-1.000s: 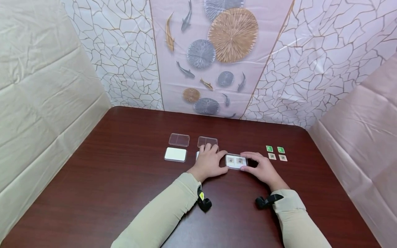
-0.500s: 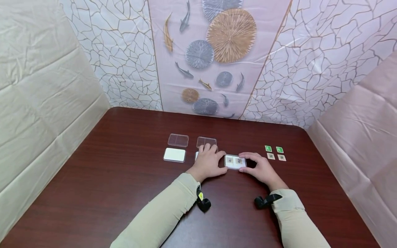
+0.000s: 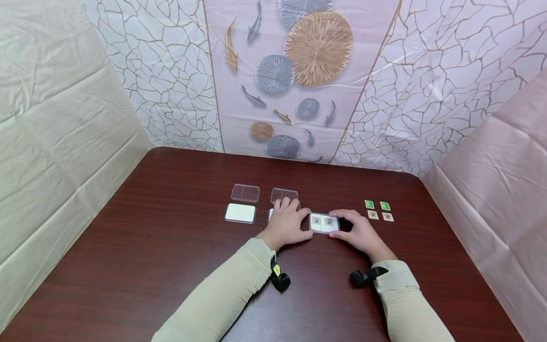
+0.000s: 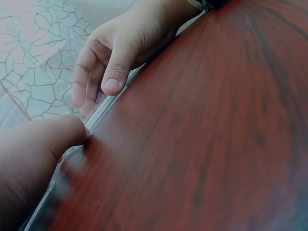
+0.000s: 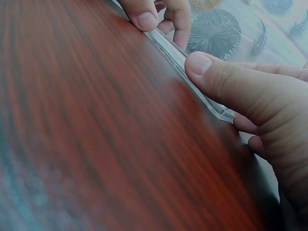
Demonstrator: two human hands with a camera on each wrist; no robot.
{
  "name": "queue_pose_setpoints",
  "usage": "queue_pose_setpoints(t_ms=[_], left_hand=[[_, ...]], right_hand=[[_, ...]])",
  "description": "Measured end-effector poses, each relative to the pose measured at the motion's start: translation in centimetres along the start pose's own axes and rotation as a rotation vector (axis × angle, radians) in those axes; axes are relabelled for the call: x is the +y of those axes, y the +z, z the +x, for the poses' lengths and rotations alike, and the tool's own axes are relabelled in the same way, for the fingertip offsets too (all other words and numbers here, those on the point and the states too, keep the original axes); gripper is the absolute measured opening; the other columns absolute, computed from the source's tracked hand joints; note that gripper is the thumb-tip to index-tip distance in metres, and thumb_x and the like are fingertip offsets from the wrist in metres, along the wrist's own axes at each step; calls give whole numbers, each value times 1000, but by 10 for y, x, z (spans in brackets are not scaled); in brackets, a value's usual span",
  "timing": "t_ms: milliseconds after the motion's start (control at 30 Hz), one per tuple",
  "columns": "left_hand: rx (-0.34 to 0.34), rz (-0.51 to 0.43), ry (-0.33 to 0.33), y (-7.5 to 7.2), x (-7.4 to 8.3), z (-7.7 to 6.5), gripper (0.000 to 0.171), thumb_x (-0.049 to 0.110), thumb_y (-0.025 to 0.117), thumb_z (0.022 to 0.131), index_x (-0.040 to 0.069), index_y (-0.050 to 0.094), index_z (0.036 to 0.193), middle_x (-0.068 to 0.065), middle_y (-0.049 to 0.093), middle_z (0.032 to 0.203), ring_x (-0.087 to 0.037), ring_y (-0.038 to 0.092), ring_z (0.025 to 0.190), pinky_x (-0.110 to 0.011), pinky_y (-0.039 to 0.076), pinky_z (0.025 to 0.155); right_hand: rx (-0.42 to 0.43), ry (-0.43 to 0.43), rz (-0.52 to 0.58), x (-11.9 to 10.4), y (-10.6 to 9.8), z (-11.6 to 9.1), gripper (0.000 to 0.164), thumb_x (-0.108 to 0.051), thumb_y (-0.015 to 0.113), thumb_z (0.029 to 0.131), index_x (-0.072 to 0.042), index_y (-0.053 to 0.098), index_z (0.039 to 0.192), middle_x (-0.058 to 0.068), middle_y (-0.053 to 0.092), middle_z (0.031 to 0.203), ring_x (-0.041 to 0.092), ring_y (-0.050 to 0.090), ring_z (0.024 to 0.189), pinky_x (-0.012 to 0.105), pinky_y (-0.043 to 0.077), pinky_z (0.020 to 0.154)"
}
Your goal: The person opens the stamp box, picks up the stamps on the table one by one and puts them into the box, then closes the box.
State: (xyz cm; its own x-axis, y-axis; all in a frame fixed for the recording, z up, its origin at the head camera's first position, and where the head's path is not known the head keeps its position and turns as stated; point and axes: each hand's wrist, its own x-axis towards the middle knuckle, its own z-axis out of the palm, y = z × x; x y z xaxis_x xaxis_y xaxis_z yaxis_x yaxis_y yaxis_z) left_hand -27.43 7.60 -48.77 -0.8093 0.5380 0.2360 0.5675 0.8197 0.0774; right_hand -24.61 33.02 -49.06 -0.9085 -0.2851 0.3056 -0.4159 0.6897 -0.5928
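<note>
A flat clear plastic stamp case (image 3: 318, 229) lies on the table in the head view, with two small stamps (image 3: 328, 222) side by side on its white insert. Thumb and forefinger of my left hand (image 3: 287, 224) hold its left end at the front and back edges. My right hand (image 3: 363, 232) grips the right end the same way, the thumb on the front edge in the right wrist view. Seen edge-on in the left wrist view, the case (image 4: 103, 108) sits flat. My left hand partly covers another white-backed case (image 3: 270, 214).
Two clear lids (image 3: 245, 192) (image 3: 284, 194) lie farther back. A white insert in a case (image 3: 240, 213) is at the left. Right of my hands are two green stamps (image 3: 369, 204) and two beige ones (image 3: 372, 214). A patterned cloth wall (image 3: 282, 128) stands behind the table.
Both hands stay around the case with almost no movement. The right fingers and thumb lie slightly farther over its right end than a second ago. The whole view has shifted slightly.
</note>
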Motion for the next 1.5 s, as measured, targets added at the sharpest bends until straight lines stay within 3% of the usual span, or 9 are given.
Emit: queue_pose_setpoints(t_ms=[733, 1000, 1133, 1267, 1400, 1500], left_hand=[[1, -6, 7, -2, 2, 0, 61, 68, 57, 84, 34, 63, 135, 0, 55, 114, -22, 43, 107, -47, 32, 98], [-5, 2, 0, 0, 2, -1, 61, 68, 56, 85, 34, 62, 136, -1, 55, 118, -23, 43, 108, -48, 32, 100], [4, -11, 3, 2, 1, -3, 64, 67, 57, 85, 31, 60, 138, 0, 56, 120, -23, 44, 111, -50, 31, 102], [41, -35, 14, 4, -1, -6, 66, 64, 58, 86, 27, 59, 140, 1, 57, 123, -22, 45, 115, -51, 30, 105], [70, -42, 23, 1, -8, -11, 63, 62, 58, 86, 26, 59, 139, 1, 55, 124, -22, 45, 116, -49, 31, 105], [76, -56, 13, -4, -18, -16, 63, 62, 60, 86, 26, 59, 138, 0, 54, 124, -23, 44, 116, -49, 30, 104]], right_hand=[[-26, 40, -24, -1, -4, -2, 52, -23, 91, 74, -18, 72, 122, 6, 68, 123, 27, 55, 117, 46, 40, 99], [-30, -4, -61, 1, -2, -2, 53, -25, 89, 77, -16, 69, 125, 5, 67, 126, 25, 55, 118, 46, 40, 100], [39, -42, -59, 9, -2, -2, 42, -23, 83, 84, -12, 69, 122, 6, 67, 123, 24, 57, 114, 41, 41, 96], [194, -38, -144, 22, -12, -2, 29, -19, 75, 91, -8, 70, 116, 12, 69, 115, 31, 58, 110, 47, 41, 94], [337, 72, -240, 38, -26, -2, 24, -17, 69, 94, -4, 69, 114, 19, 67, 113, 40, 53, 111, 54, 37, 96], [384, 189, -284, 46, -37, 0, 25, -17, 64, 97, -3, 68, 117, 22, 65, 113, 44, 48, 112, 58, 32, 100]])
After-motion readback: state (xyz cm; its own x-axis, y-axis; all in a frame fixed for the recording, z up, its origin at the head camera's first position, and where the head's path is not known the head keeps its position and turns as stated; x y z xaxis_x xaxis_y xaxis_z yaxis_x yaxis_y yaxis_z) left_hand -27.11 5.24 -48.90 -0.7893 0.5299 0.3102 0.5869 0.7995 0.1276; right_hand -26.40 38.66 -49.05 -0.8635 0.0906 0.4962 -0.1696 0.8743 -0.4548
